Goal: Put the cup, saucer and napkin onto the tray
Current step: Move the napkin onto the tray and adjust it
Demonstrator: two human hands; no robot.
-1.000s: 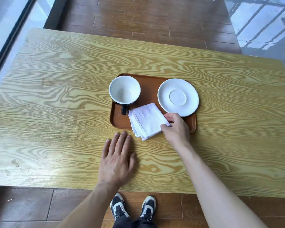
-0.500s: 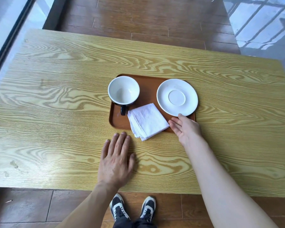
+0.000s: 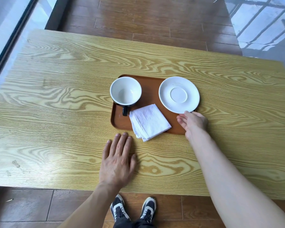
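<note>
My right hand [image 3: 193, 123] is hovering loosely open, holding nothing, fingertips touching the white saucer [image 3: 179, 94], which is sitting just ahead on the brown tray [image 3: 150, 86]. My left hand [image 3: 118, 162] is lying flat, farther off.

Bright, even daylight w/ soft glare on the wooden table [image 3: 56, 99] at left. Faint shadows under the left hand [image 3: 117, 162]. Sharp centre; wide-angle lens bows table edges, slight blur at corners.
</note>
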